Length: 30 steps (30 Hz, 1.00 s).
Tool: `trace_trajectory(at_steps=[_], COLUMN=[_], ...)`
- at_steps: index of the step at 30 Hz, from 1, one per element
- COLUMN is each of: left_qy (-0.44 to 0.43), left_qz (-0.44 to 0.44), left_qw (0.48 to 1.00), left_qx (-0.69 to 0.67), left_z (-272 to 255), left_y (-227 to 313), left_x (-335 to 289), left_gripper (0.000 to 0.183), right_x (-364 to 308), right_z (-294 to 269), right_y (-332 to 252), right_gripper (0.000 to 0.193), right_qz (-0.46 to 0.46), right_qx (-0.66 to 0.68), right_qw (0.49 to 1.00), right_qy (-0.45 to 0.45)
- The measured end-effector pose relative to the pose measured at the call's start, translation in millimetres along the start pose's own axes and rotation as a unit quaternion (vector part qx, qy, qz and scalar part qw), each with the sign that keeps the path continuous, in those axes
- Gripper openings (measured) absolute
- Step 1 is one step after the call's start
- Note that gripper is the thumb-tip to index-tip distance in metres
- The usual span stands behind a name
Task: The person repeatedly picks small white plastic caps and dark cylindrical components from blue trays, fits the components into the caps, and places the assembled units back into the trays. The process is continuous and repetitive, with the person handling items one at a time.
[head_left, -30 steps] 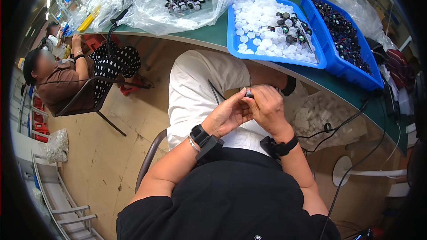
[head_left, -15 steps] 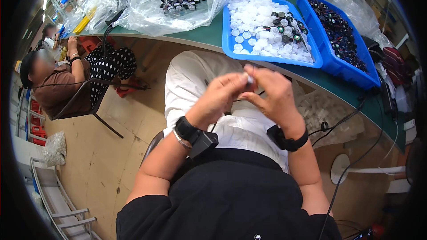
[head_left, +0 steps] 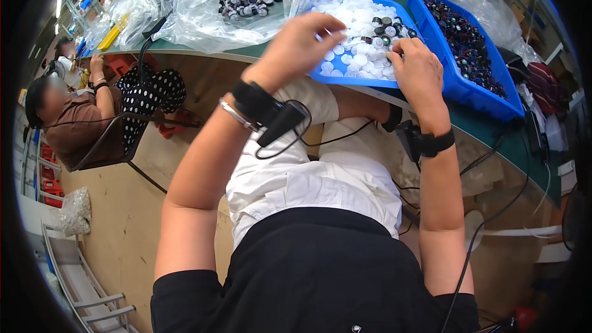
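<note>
My left hand [head_left: 302, 46] is over the left side of a shallow blue tray [head_left: 376, 80], its thumb and forefinger apart, slightly smeared by motion. Many small translucent white round caps [head_left: 370, 55] fill much of that tray. On its right part lie several small black round components with wires [head_left: 386, 23]. Beside these, my right hand [head_left: 420, 71] reaches in over the tray's right edge with fingers bent and closed together. Whatever its fingertips hold is hidden.
A deeper blue bin [head_left: 490, 95] full of dark wired parts stands right of the tray. To the left, a clear plastic bag [head_left: 203, 21] holds capped black parts. Cables [head_left: 493, 222] hang at the right. A seated person [head_left: 80, 111] is at the far left.
My hands were together above my lap, fingers around a small part. Both have since moved forward and apart to the tray, and that part is no longer seen between them.
</note>
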<state>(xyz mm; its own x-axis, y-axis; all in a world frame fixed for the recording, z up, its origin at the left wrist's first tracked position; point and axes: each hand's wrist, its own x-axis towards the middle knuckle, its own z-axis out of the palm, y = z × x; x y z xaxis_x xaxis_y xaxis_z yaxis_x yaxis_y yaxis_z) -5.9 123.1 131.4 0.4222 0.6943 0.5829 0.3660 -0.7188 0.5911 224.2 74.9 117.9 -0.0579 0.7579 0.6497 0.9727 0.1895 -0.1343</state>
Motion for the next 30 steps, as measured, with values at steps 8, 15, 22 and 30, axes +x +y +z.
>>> trace_trajectory(at_steps=[8, 15, 22, 30], left_qy=[-0.016, -0.013, -0.007, -0.010], left_qz=[0.018, 0.017, 0.016, -0.006], left_qw=[0.994, 0.992, 0.997, 0.996], left_qx=[0.103, 0.123, 0.077, 0.084], left_z=[55, 41, 34, 31], left_y=[3, 16, 12, 13], left_x=[10, -6, -12, -10], left_gripper=[0.029, 0.020, 0.017, 0.010], right_x=[-2, -2, 1, 14], right_z=[1, -6, -4, -19], right_y=[3, 2, 6, 3], right_gripper=[0.013, 0.021, 0.016, 0.020], right_qz=[0.003, 0.039, 0.088, 0.194], right_qx=[0.045, 0.048, 0.251, 0.705], right_qw=[0.999, 0.997, 0.964, 0.679], right_qy=[0.006, -0.035, 0.024, -0.071])
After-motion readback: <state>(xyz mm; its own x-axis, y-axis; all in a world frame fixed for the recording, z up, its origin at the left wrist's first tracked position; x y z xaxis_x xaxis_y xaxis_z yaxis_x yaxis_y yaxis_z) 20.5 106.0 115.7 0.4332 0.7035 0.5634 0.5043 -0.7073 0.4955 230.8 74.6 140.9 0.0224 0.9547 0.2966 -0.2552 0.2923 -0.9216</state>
